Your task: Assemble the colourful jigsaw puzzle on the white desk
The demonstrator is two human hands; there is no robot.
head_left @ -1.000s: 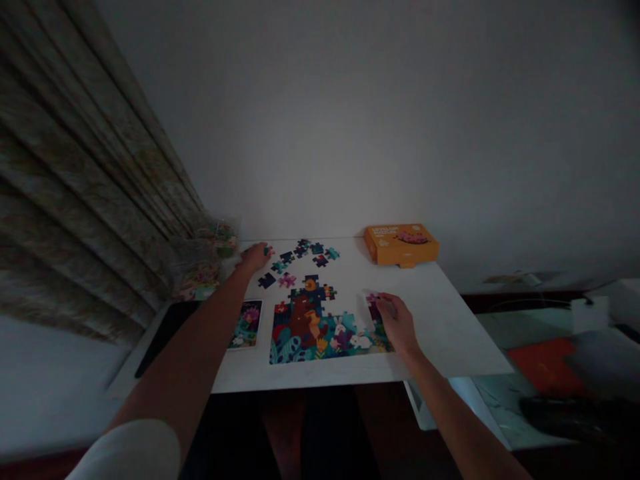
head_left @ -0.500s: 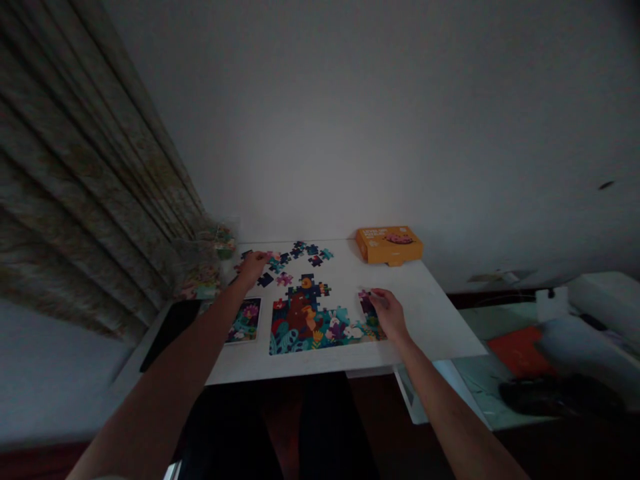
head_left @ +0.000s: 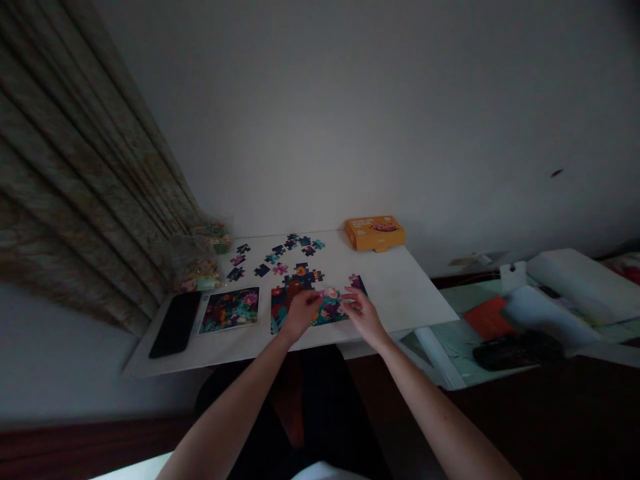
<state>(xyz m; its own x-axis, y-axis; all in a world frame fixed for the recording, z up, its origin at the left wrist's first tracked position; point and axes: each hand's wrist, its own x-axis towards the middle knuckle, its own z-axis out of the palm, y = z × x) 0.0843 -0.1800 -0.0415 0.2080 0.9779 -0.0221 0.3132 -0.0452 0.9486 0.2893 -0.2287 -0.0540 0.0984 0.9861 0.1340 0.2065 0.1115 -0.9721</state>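
My left hand (head_left: 303, 312) is closed in a pinch over the partly joined jigsaw puzzle (head_left: 281, 308). Its fingertips hold a pink puzzle piece (head_left: 329, 293) above the puzzle's middle. Just right of that piece is my right hand (head_left: 364, 312), its thumb and fingers bent and apart; whether they touch the piece is unclear. Both hands cover part of the picture. A dark strip of joined pieces (head_left: 357, 283) shows beyond the right fingertips. Loose puzzle pieces (head_left: 261, 270) lie scattered behind and to the left.
Left of the puzzle lies a picture card (head_left: 230, 309), with a black phone (head_left: 176, 324) beside it. Clear bags of pieces (head_left: 195, 267) stand by the curtain (head_left: 100, 167). An orange puzzle box (head_left: 376, 233) sits against the wall at the table's back right.
My left hand has come from the loose pieces to the puzzle's middle, bringing the pink piece. My right hand has moved left from the dark strip, and its fingers have spread. The view has shifted.
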